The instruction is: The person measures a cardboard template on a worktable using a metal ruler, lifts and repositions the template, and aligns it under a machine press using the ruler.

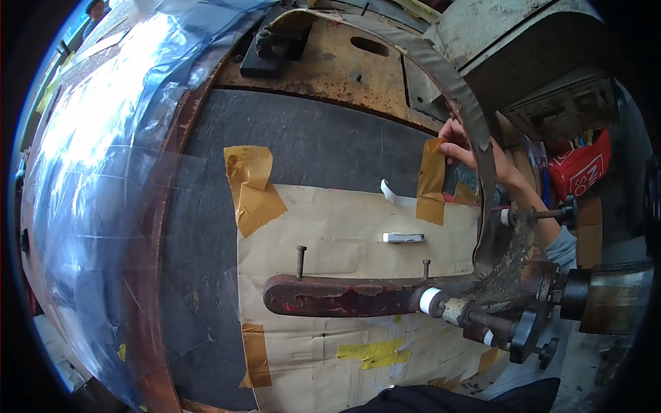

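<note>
My right hand (460,143) reaches in from the right, behind a curved canvas-like strap (475,117). Its thumb and fingers pinch the top end of a strip of brown packing tape (430,182). The tape's lower end lies over the upper edge of a beige cardboard sheet (330,227). Just left of that strip, a curled white strip (396,195) sticks up from the cardboard edge. A small white-and-grey block (403,238) rests on the cardboard. My left hand is not in view.
A dark red metal arm (344,296) with upright bolts crosses above the cardboard, joined to screw knobs (530,337) at right. More brown tape (253,189) holds the cardboard's left corner to a black board (200,275). Clear plastic sheeting (89,206) covers the left side.
</note>
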The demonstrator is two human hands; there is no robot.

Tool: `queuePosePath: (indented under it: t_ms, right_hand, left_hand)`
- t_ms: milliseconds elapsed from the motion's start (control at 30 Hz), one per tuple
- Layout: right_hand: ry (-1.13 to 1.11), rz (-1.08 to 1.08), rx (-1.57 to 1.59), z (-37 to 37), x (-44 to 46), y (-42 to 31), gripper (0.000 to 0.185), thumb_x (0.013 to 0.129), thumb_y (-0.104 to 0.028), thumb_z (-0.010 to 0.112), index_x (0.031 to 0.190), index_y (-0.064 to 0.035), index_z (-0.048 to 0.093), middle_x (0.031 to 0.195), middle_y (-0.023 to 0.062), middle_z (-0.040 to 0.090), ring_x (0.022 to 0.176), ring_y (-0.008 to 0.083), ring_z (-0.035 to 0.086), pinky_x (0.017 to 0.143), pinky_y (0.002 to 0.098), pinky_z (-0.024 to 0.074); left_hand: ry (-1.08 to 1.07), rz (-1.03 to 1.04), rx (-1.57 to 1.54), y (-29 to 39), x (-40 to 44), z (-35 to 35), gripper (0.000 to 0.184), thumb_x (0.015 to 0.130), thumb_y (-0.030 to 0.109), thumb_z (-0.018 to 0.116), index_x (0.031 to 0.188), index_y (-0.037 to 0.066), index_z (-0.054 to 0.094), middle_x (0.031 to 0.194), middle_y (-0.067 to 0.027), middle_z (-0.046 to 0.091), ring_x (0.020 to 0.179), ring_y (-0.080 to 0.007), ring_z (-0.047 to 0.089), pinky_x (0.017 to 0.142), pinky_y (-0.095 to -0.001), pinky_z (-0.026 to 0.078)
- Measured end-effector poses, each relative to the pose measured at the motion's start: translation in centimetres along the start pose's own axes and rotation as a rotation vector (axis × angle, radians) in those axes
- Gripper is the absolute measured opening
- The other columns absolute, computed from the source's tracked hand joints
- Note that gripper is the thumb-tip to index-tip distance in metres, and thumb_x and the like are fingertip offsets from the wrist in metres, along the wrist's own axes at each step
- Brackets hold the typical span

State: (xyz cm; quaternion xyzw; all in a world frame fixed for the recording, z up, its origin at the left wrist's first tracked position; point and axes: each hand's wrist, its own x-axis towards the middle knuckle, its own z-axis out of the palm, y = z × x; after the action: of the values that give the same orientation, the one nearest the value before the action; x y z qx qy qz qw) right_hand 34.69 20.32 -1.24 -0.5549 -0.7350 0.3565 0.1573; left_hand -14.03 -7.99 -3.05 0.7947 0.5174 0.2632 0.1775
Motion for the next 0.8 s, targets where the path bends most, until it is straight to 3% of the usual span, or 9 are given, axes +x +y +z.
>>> queuePosePath:
  t_ms: [167,267,367,533,700,800]
  right_hand:
    - [0.002,0.073,0.037,0.0,-0.4,-1.7,0.012,0.091,-0.010,0.059,0.092,-0.0015,0.050,0.081,-0.0004,0.051,0.073,0.0058,0.052,0.064,0.0211,0.0442]
    - [0.001,0.062,0.028,-0.2,-0.3,-1.1,0.014,0.090,-0.011,0.060,0.093,-0.0015,0.051,0.080,-0.0003,0.052,0.070,0.0064,0.053,0.064,0.0216,0.0448]
    - [0.008,0.008,0.006,-0.2,-0.1,-1.5,0.016,0.089,-0.012,0.061,0.093,-0.0011,0.052,0.080,0.0006,0.053,0.069,0.0069,0.054,0.064,0.0222,0.0450]
    - [0.022,0.041,0.002,-0.2,0.4,-2.0,0.021,0.082,-0.012,0.065,0.097,0.0020,0.058,0.087,0.0073,0.062,0.079,0.0115,0.057,0.073,0.0289,0.0468]
    - [0.123,0.309,0.102,1.3,0.0,-3.6,0.017,0.090,-0.016,0.061,0.095,-0.0032,0.051,0.077,-0.0009,0.052,0.064,0.0042,0.052,0.050,0.0192,0.0458]
    - [0.103,0.303,0.045,1.5,0.1,-3.0,0.017,0.090,-0.018,0.060,0.095,-0.0043,0.050,0.076,-0.0013,0.051,0.062,0.0038,0.051,0.047,0.0191,0.0454]
  left_hand:
    - [-0.055,0.043,-0.072,-0.5,0.3,-0.4,0.023,0.076,0.028,0.065,0.076,0.005,0.065,0.069,-0.0094,0.059,0.061,-0.0237,0.054,0.060,-0.0344,0.042]
    - [-0.153,-0.033,-0.113,0.3,0.9,-1.1,0.025,0.077,0.029,0.065,0.077,0.004,0.063,0.071,-0.0106,0.057,0.067,-0.0252,0.054,0.061,-0.0351,0.042]
    - [-0.027,0.049,-0.080,0.5,0.9,-0.7,0.027,0.072,0.028,0.067,0.080,0.003,0.062,0.074,-0.0112,0.057,0.069,-0.0267,0.053,0.061,-0.0355,0.041]
    - [-0.284,-0.066,-0.139,1.2,1.8,-2.2,0.032,0.064,0.022,0.065,0.087,0.000,0.061,0.082,-0.0127,0.058,0.073,-0.0277,0.052,0.063,-0.0369,0.041]
    - [-0.492,-0.041,-0.080,1.6,4.0,-4.1,0.039,0.065,0.022,0.063,0.096,-0.001,0.062,0.088,-0.0137,0.060,0.077,-0.0292,0.055,0.067,-0.0383,0.045]
    - [-0.463,-0.049,-0.088,1.3,3.5,-3.7,0.038,0.065,0.020,0.062,0.096,-0.001,0.062,0.089,-0.0143,0.060,0.078,-0.0290,0.055,0.067,-0.0378,0.045]
